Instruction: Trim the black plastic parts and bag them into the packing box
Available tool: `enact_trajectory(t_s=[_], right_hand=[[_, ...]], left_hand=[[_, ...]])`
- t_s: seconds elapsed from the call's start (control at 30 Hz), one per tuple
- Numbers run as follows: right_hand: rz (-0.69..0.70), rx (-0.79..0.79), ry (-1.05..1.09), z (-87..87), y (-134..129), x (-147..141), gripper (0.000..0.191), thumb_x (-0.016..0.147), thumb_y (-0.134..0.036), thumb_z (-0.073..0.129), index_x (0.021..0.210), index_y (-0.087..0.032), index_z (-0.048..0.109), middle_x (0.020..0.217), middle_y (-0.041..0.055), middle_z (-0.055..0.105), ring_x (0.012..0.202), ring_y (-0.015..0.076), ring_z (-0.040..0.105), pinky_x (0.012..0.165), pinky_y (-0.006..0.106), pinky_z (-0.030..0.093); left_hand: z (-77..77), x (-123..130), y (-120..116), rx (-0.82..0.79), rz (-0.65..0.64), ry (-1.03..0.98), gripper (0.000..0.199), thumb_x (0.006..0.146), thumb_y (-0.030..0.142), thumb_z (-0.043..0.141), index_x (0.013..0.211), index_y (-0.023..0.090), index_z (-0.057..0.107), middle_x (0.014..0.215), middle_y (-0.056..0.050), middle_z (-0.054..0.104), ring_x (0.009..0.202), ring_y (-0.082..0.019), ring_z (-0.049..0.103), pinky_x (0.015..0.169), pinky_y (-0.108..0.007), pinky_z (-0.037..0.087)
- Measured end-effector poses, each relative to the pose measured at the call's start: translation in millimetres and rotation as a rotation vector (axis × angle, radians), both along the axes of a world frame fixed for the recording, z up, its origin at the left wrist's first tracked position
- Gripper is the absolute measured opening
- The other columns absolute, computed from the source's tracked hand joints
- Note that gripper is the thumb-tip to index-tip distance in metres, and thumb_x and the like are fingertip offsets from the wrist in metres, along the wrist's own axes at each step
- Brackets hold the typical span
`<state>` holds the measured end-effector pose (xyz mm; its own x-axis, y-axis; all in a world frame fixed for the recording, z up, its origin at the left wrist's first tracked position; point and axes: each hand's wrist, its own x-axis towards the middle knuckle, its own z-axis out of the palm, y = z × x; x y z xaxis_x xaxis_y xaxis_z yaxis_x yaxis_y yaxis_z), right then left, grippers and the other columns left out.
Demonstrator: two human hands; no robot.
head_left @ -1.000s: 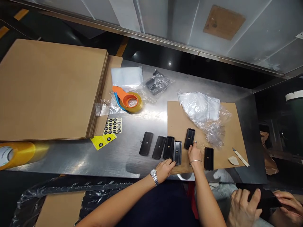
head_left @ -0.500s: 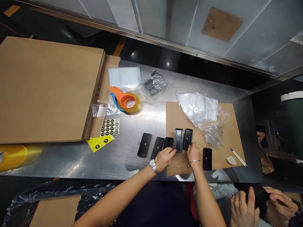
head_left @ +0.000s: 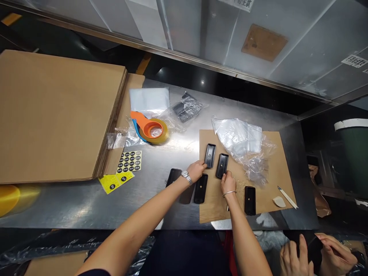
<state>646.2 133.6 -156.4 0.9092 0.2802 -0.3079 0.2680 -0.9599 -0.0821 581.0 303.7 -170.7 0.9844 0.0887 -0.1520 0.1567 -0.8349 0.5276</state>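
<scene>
My left hand, with a watch on its wrist, pinches the lower end of a black tray. My right hand has its fingers closed on the near end of another black tray, just to the right of the first. Both trays are over the cardboard sheet. Below my left hand lie a black tray, a second one partly under my wrist, and a third partly covered by my forearm. One more black tray lies right of my right hand.
Clear plastic bags lie on the cardboard, with a small knife at its right. An orange tape dispenser, stickers and stacked cardboard are on the left. Another person's hands are at the lower right.
Both hands have moved away from me with the two trays, which now lie farther up the cardboard. The view has shifted slightly.
</scene>
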Motion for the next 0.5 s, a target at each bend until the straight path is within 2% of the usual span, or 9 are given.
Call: enact_trajectory(t_s=[0.1, 0.23, 0.37, 0.5], right_hand=[[0.013, 0.067, -0.030, 2.3, 5, 1, 0.031, 0.085, -0.020, 0.037, 0.112, -0.013, 0.049, 0.074, 0.0083, 0.065, 0.067, 0.0179, 0.061, 0.060, 0.024, 0.038], [-0.006, 0.147, -0.117, 21.0, 3, 18, 0.034, 0.087, -0.025, 0.034, 0.115, -0.018, 0.050, 0.081, 0.0052, 0.066, 0.073, 0.0156, 0.061, 0.064, 0.022, 0.040], [-0.134, 0.147, -0.255, 45.1, -3, 78, 0.035, 0.091, -0.024, 0.026, 0.114, -0.015, 0.050, 0.100, 0.0085, 0.061, 0.090, 0.0154, 0.058, 0.077, 0.026, 0.041], [-0.225, 0.092, -0.282, 59.5, -3, 145, 0.024, 0.086, -0.029, 0.045, 0.103, -0.014, 0.054, 0.103, 0.0072, 0.057, 0.090, 0.0165, 0.056, 0.079, 0.036, 0.046]], left_hand=[[2.1, -1, -1, -0.020, 0.017, 0.000, 0.020, 0.084, 0.021, 0.042, 0.093, 0.016, 0.059, 0.087, -0.005, 0.058, 0.080, -0.017, 0.055, 0.069, -0.032, 0.046], [9.3, -8, -2, -0.058, 0.078, -0.038, 0.039, 0.082, 0.023, 0.043, 0.120, 0.022, 0.046, 0.092, -0.007, 0.058, 0.085, -0.020, 0.056, 0.067, -0.030, 0.046], [18.5, -20, -2, -0.110, 0.168, -0.084, 0.041, 0.084, 0.024, 0.037, 0.125, 0.021, 0.040, 0.091, -0.007, 0.059, 0.084, -0.019, 0.057, 0.070, -0.030, 0.046], [30.3, -36, -2, -0.176, 0.239, -0.153, 0.038, 0.087, 0.025, 0.031, 0.121, 0.017, 0.044, 0.089, -0.007, 0.061, 0.082, -0.016, 0.058, 0.071, -0.027, 0.047]])
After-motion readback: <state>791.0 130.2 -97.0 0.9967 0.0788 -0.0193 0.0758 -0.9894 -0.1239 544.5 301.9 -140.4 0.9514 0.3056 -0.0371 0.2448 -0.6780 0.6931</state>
